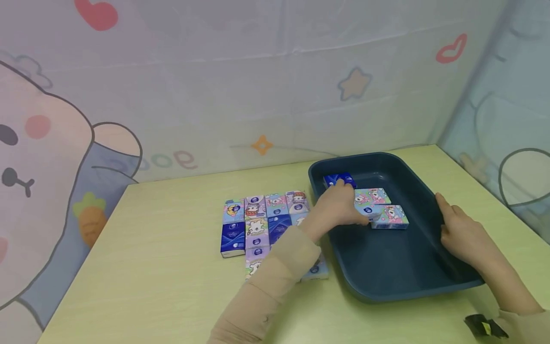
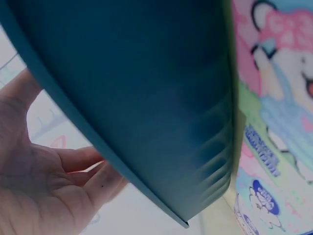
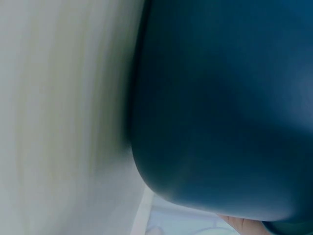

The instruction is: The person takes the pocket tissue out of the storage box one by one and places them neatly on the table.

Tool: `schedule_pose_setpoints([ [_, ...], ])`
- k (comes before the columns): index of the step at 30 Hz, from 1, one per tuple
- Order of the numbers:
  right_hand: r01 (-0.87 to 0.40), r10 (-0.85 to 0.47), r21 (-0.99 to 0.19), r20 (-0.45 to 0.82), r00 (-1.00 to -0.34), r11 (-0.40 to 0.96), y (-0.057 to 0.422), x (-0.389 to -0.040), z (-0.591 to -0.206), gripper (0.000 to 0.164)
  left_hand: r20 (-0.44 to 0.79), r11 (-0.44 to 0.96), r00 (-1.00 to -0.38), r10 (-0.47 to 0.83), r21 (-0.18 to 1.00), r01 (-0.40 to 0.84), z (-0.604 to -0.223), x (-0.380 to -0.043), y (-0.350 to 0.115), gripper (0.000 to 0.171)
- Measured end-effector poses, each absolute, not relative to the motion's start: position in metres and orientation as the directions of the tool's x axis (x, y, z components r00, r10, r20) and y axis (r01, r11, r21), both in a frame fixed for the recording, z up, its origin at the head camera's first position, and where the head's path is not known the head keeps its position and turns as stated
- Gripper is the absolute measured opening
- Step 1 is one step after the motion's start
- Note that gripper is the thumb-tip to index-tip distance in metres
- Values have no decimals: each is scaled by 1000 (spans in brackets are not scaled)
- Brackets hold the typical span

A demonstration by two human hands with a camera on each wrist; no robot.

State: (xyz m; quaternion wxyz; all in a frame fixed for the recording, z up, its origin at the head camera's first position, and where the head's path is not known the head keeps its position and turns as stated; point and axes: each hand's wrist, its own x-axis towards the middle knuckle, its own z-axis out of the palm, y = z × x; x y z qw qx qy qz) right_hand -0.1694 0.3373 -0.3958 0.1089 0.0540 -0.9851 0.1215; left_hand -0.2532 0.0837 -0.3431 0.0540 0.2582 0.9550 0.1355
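A dark blue plastic tray (image 1: 399, 267) stands at the right of the table. My left hand (image 1: 337, 208) reaches over its left rim and holds a light blue tissue pack (image 1: 367, 210) low inside, by the thumb. In the left wrist view the fingertips of my left hand (image 2: 58, 181) are hidden behind the rim. A dark blue tissue pack (image 1: 338, 178) lies at the tray's far left. Two pink-and-blue cartoon packs (image 1: 374, 195) (image 1: 393, 217) lie right of my hand. My right hand (image 1: 466, 239) grips the tray's right rim; only a sliver of fingers (image 3: 244, 226) shows in the right wrist view.
Left of the tray, several tissue packs (image 1: 256, 232) stand in close rows on the pale yellow table (image 1: 163, 253), partly covered by my left forearm. A cartoon-print cloth (image 1: 240, 86) hangs behind the table. A small black object (image 1: 485, 326) is by my right sleeve.
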Motion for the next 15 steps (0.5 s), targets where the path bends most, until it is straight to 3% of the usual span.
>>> schedule_pose_setpoints([
  [7, -122, -74, -229, 206, -976, 966, 338, -169, -394, 68, -33, 842, -875, 482, 292, 453, -339, -241, 75, 79],
  [15, -127, -78, -228, 210, -975, 965, 338, -169, -395, 68, 20, 822, -870, 493, 317, 473, -335, -229, 59, 81],
])
